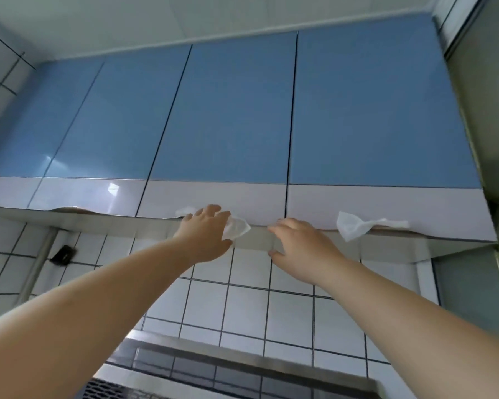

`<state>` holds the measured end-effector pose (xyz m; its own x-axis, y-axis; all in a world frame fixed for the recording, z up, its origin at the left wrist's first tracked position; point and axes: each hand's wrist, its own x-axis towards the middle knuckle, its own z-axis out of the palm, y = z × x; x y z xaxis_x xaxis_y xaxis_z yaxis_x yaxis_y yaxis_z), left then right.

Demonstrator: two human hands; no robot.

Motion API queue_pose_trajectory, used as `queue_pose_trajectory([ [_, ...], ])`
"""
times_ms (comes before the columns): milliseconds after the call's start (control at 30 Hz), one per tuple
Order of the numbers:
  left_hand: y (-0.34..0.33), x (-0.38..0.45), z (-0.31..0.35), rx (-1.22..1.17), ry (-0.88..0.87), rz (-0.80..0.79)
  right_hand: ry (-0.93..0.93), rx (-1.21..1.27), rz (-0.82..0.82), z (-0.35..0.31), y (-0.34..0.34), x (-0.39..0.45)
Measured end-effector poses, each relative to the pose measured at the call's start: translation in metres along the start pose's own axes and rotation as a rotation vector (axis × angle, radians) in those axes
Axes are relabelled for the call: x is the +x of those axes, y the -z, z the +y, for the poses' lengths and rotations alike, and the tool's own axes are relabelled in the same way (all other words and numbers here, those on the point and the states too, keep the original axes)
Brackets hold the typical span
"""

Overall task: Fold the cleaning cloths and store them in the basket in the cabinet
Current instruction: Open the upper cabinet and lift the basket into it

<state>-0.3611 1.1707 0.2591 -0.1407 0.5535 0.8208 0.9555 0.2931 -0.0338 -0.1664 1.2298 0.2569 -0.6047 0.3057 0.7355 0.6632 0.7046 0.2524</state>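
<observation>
Cleaning cloth sits clutched in the left hand, up at the wall cabinet's bottom edge. Right hand, fingers relaxed and empty, reaches for the shut doors; another cloth dangles alongside. Next, I'd say: pull a door open.

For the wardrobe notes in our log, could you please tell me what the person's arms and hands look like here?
Both arms are bare as far as the picture shows, with no sleeve or cuff in view. The left hand and the right hand wear no gloves, and no watch, bracelet or ring can be seen on either wrist or on the visible fingers.
</observation>
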Motion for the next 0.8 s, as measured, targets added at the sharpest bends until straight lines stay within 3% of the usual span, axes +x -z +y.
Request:
queue_pose_trajectory([
  [200,-0.039,0.041,0.003,0.128,0.031,-0.048,0.108,-0.091,0.018,0.020,-0.039,0.027],
  [533,-0.060,0.046,-0.009,0.436,0.030,0.197,0.093,-0.079,0.168,0.040,-0.057,0.052],
  [700,-0.057,0.047,-0.010,0.400,0.023,0.232,0.036,-0.094,0.167,0.038,-0.055,0.060],
  [800,-0.049,0.041,-0.014,0.354,0.024,0.284,0.001,-0.093,0.246,0.033,-0.051,0.060],
])
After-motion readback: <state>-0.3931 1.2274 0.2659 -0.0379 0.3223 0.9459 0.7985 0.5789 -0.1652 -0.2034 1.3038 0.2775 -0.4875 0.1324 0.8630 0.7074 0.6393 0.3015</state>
